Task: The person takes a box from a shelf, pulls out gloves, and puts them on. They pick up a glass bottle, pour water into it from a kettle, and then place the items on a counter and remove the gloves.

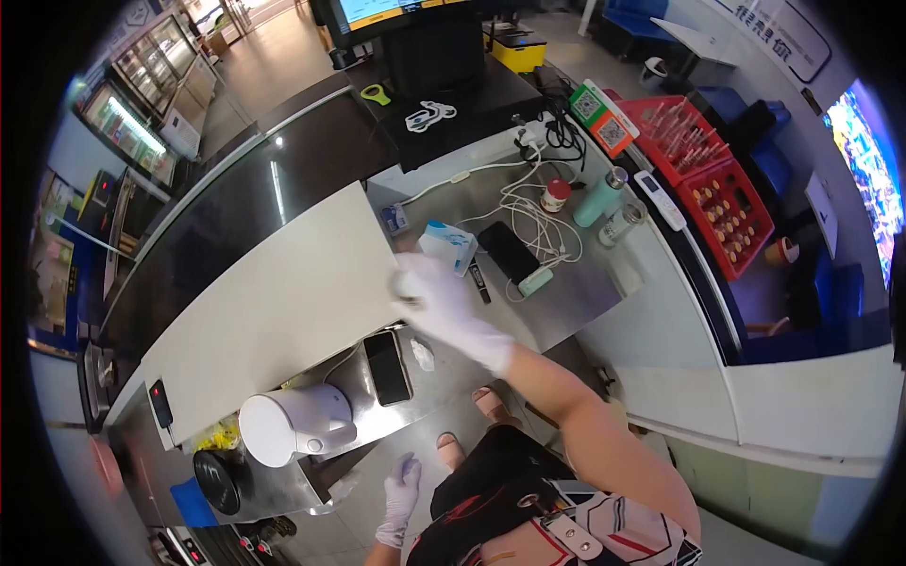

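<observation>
My right hand (436,300), in a white glove, is over the right end of a long white board (283,274) on the counter. Its fingers are curled closed, and a greyish bit shows at them, too blurred to name. Below the counter edge, my left hand (401,489), also gloved, hangs beside my body with fingers stretched and nothing in them. Close to my right hand lie a blue-and-white packet (447,247), a black marker (479,282) and a black phone (509,251). Another phone (388,368) rests on the metal counter near a crumpled white scrap (422,355).
A white electric kettle (278,426) stands at the front left, near a round black lid (216,481). Tangled white cables (536,212), a red-lidded jar (556,195) and a teal bottle (600,196) are at the right. Beyond them sit red crates (725,219) and a monitor (429,57).
</observation>
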{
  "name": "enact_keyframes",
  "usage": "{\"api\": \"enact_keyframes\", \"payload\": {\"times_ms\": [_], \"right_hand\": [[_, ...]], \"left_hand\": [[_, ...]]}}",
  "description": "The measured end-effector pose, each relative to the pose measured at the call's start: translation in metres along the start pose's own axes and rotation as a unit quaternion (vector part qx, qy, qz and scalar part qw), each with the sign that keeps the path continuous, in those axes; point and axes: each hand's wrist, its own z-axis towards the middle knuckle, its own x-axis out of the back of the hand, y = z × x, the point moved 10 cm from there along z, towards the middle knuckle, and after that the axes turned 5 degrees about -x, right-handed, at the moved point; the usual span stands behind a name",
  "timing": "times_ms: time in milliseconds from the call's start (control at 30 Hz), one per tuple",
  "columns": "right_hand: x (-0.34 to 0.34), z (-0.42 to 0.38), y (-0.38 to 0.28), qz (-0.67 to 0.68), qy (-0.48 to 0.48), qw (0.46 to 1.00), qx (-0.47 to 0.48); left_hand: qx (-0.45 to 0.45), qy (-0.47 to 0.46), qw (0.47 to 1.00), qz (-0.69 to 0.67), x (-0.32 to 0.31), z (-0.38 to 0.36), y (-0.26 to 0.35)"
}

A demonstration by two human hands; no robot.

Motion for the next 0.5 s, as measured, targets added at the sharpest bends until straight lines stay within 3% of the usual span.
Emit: {"api": "enact_keyframes", "payload": {"times_ms": [33, 67, 100, 200, 233, 267, 333, 367, 433, 467, 500], "right_hand": [[0.033, -0.016, 0.028, -0.088, 0.007, 0.996, -0.01], [0.077, -0.018, 0.049, -0.07, -0.013, 0.996, -0.059], [0.14, -0.053, 0.077, -0.078, 0.206, 0.962, -0.158], [0.2, -0.128, 0.284, -0.225, 0.169, 0.92, -0.271], [0.23, -0.122, 0.257, -0.332, 0.144, 0.863, -0.352], [0.233, -0.129, 0.307, -0.328, 0.09, 0.866, -0.367], [0.251, -0.139, 0.341, -0.339, 0.187, 0.825, -0.411], [0.25, -0.128, 0.349, -0.336, 0.182, 0.833, -0.4], [0.258, -0.134, 0.359, -0.351, 0.243, 0.793, -0.434], [0.253, -0.133, 0.363, -0.347, 0.242, 0.795, -0.434], [0.257, -0.136, 0.353, -0.327, 0.305, 0.805, -0.39]], "left_hand": [[0.025, 0.008, 1.0, 0.01, 0.005, -0.007, -0.013], [0.052, 0.021, 0.998, 0.019, 0.012, -0.015, -0.026], [0.067, 0.039, 0.996, 0.033, 0.018, -0.022, -0.035], [0.109, 0.077, 0.988, 0.081, 0.029, -0.043, -0.054], [0.146, 0.082, 0.981, 0.096, 0.031, -0.051, -0.058], [0.155, 0.115, 0.978, 0.082, 0.034, -0.057, -0.06], [0.206, 0.1, 0.965, 0.126, 0.032, -0.071, -0.075], [0.21, 0.112, 0.964, 0.12, 0.031, -0.075, -0.077], [0.277, 0.118, 0.944, 0.134, 0.033, -0.099, -0.097], [0.278, 0.123, 0.943, 0.136, 0.035, -0.107, -0.099], [0.295, 0.127, 0.94, 0.113, 0.032, -0.122, -0.114]]}}
